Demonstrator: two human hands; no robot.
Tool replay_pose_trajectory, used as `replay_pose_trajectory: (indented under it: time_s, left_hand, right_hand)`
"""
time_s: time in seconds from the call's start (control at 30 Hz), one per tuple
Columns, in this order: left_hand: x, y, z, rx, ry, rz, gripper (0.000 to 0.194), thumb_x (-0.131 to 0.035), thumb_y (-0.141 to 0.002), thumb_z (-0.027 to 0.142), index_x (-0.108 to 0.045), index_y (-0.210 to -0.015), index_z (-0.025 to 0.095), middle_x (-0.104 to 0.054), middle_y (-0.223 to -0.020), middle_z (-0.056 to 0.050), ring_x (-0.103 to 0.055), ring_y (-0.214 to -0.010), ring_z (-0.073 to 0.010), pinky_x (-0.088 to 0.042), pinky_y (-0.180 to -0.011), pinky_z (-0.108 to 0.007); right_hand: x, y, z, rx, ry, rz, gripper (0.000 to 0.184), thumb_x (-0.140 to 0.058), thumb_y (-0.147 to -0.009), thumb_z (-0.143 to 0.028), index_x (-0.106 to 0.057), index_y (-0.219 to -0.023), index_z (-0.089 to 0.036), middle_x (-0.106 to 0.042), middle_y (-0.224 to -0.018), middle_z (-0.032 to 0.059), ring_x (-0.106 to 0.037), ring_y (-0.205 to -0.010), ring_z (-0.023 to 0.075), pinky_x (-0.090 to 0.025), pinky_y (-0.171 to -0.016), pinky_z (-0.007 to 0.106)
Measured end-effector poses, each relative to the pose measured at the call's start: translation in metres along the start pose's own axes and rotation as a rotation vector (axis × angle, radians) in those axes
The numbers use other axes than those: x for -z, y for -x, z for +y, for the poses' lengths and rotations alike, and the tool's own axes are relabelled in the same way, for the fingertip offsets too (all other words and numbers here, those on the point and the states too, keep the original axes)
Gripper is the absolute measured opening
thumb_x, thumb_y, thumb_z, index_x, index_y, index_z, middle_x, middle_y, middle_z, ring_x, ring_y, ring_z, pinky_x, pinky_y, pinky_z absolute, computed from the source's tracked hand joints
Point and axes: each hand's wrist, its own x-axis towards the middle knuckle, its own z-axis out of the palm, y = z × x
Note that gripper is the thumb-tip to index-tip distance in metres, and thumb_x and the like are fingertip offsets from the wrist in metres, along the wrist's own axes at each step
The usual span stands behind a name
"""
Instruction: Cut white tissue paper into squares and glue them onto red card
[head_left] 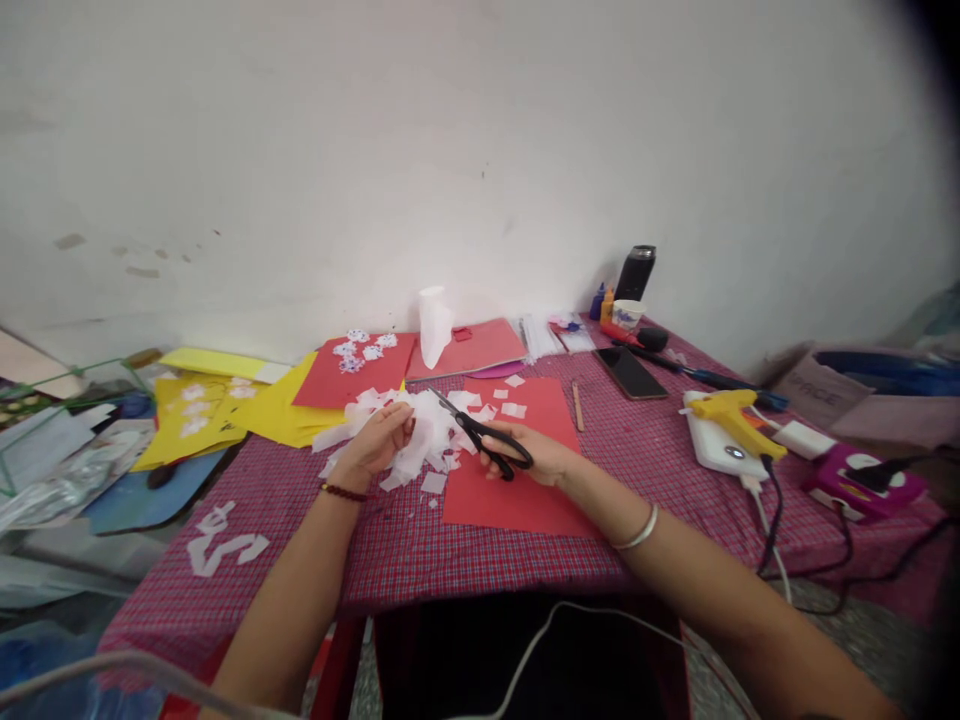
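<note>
My right hand grips a pair of scissors by the black handles, with the blades pointing up and left. The blades are slightly apart. My left hand is closed in a pinch on a sheet of thin white paper, which hangs beside the scissor tips. Cut white scraps lie heaped under both hands. Several small white squares rest on a red paper sheet beneath the right hand. White paper strips lie on the checked cloth at left.
Red sheets with white-and-purple paper flowers lie behind, near a white roll. Yellow sheets are at left. Toward the right are a phone, a black flask, a yellow glue gun and a purple socket box with cables.
</note>
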Motion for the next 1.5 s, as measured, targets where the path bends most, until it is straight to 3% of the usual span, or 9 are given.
replay_pose_trajectory:
  time_s: [0.27,0.4,0.57,0.8,0.9,1.0,1.1,1.3,1.5]
  left_hand:
    - [0.003,0.0,0.004,0.076,-0.013,0.032,0.03,-0.076,-0.073,0.04,-0.057,-0.077,0.017,-0.069,-0.077,-0.005,-0.061,-0.057,-0.0121,-0.048,-0.054,-0.024]
    - [0.004,0.005,0.009,0.143,-0.379,-0.067,0.034,-0.067,-0.077,0.049,-0.061,-0.089,0.018,-0.069,-0.082,-0.006,-0.058,-0.056,-0.0133,-0.042,-0.051,-0.025]
    - [-0.012,0.017,0.013,-0.018,-0.92,-0.249,0.025,-0.073,-0.071,0.039,-0.06,-0.075,0.018,-0.059,-0.071,0.0,-0.052,-0.064,-0.0144,-0.041,-0.059,-0.027]
    - [-0.041,0.021,-0.005,-0.265,-1.196,-0.19,0.013,-0.071,-0.066,0.02,-0.066,-0.078,0.019,-0.061,-0.081,-0.003,-0.055,-0.076,-0.0198,-0.042,-0.072,-0.032]
    - [-0.039,0.016,-0.008,-0.311,-1.039,-0.045,0.01,-0.066,-0.071,0.02,-0.062,-0.062,0.02,-0.058,-0.07,-0.002,-0.053,-0.071,-0.0184,-0.041,-0.069,-0.031]
    - [-0.029,0.011,0.001,-0.24,-0.545,0.165,0.016,-0.069,-0.071,0.025,-0.057,-0.061,0.02,-0.054,-0.061,0.002,-0.048,-0.059,-0.014,-0.039,-0.06,-0.026]
    - [-0.014,0.011,0.016,-0.178,-0.05,0.266,0.023,-0.074,-0.064,0.024,-0.051,-0.061,0.019,-0.056,-0.063,0.003,-0.054,-0.062,-0.0127,-0.046,-0.064,-0.025]
    - [0.0,0.017,0.033,-0.211,0.23,0.199,0.026,-0.075,-0.058,0.019,-0.049,-0.059,0.019,-0.067,-0.085,0.0,-0.062,-0.097,-0.0186,-0.05,-0.092,-0.036]
    - [-0.01,0.02,0.031,-0.163,0.18,0.088,0.033,-0.082,-0.055,0.023,-0.049,-0.053,0.017,-0.062,-0.075,0.0,-0.06,-0.08,-0.016,-0.053,-0.085,-0.035]
  right_hand:
    - [0.002,0.001,-0.003,0.004,0.005,-0.004,0.055,-0.08,-0.073,-0.052,-0.061,-0.107,-0.013,-0.066,-0.073,0.0003,-0.063,-0.058,0.009,-0.053,-0.054,0.019]
    - [0.004,0.0,0.0,-0.017,-0.01,0.022,0.056,-0.082,-0.07,-0.052,-0.061,-0.105,-0.013,-0.066,-0.072,0.0004,-0.064,-0.058,0.0092,-0.054,-0.055,0.019]
    - [0.006,-0.002,0.002,-0.018,-0.036,0.028,0.053,-0.084,-0.068,-0.05,-0.061,-0.099,-0.013,-0.066,-0.072,0.0009,-0.064,-0.058,0.0096,-0.055,-0.053,0.019]
    - [0.009,-0.003,0.001,0.002,-0.064,0.032,0.052,-0.084,-0.068,-0.049,-0.06,-0.099,-0.015,-0.065,-0.069,-0.0009,-0.062,-0.057,0.0089,-0.055,-0.053,0.019]
    - [0.009,-0.003,0.0,0.022,-0.057,0.022,0.051,-0.082,-0.07,-0.049,-0.06,-0.1,-0.015,-0.064,-0.07,-0.0012,-0.06,-0.056,0.0082,-0.054,-0.054,0.019]
    - [0.009,-0.001,-0.003,0.053,-0.033,-0.005,0.049,-0.08,-0.073,-0.049,-0.06,-0.101,-0.015,-0.064,-0.073,-0.0008,-0.06,-0.058,0.0082,-0.053,-0.056,0.02]
    - [0.008,0.002,-0.006,0.084,-0.007,-0.069,0.05,-0.078,-0.076,-0.05,-0.06,-0.107,-0.015,-0.063,-0.078,0.0006,-0.061,-0.065,0.0091,-0.051,-0.06,0.02]
    - [0.005,0.008,-0.004,0.035,0.045,-0.213,0.058,-0.074,-0.078,-0.054,-0.056,-0.117,-0.015,-0.062,-0.083,0.0016,-0.061,-0.069,0.0098,-0.049,-0.063,0.021]
    - [0.001,0.006,0.001,-0.006,0.078,-0.205,0.061,-0.075,-0.077,-0.055,-0.056,-0.119,-0.015,-0.063,-0.082,0.0013,-0.063,-0.067,0.0096,-0.049,-0.062,0.021]
